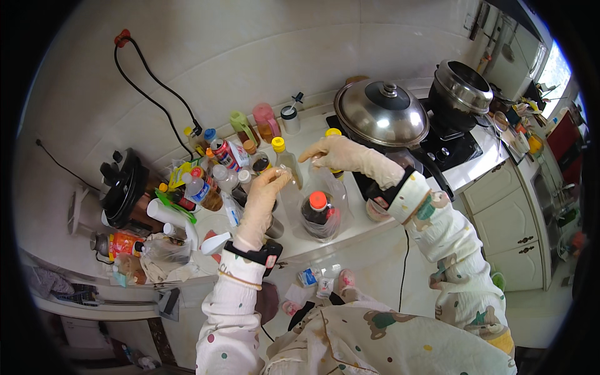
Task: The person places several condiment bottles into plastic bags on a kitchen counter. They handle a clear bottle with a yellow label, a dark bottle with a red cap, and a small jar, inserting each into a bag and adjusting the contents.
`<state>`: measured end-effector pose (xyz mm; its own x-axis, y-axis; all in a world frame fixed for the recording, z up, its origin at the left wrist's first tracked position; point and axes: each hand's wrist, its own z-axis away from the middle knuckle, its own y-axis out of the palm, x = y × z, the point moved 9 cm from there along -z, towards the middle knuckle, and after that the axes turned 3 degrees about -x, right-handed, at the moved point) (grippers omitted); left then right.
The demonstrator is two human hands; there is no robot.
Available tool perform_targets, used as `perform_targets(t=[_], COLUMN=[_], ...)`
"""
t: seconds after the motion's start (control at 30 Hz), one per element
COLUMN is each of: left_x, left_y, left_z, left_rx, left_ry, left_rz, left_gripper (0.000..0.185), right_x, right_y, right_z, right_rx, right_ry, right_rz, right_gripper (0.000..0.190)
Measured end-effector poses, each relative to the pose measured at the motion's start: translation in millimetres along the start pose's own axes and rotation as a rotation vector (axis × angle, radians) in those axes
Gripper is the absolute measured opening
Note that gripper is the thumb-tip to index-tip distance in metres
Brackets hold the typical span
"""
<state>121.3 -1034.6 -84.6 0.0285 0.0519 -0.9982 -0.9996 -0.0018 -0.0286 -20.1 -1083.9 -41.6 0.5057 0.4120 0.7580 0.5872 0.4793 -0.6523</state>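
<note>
A clear plastic bag (345, 199) stands near the counter's front edge, holding a dark bottle with a red cap (318, 200). A second red cap shows low inside it. My left hand (260, 201), in a thin pale glove, pinches the left side of the bag's rim. On the far side, my right hand (349, 154), gloved alike, has its fingertips closed on the bag's upper edge. Just behind the bag stands a glass bottle with a yellow cap (278, 145). Another yellow-capped bottle (333, 132) is partly hidden behind my right hand.
Bottles, a drink can (226, 154) and packets crowd the counter's left part, before a black electric cooker (124, 192). At right, a lidded wok (382, 112) sits on the black hob, its handle (438, 176) jutting forward. A dark pot (457, 101) stands beyond. Packets (309, 277) lie on the floor.
</note>
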Motion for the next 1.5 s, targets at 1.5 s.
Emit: perform_targets(t=[1.5], left_x=[84], left_y=[13], left_z=[32], left_rx=[-0.172], left_ry=[-0.145], left_rz=[0.073], left_gripper=[0.038], right_x=[-77], right_y=[67], right_z=[118], right_rx=[-0.644], right_ry=[0.411], right_rz=[-0.497], right_gripper=[0.014])
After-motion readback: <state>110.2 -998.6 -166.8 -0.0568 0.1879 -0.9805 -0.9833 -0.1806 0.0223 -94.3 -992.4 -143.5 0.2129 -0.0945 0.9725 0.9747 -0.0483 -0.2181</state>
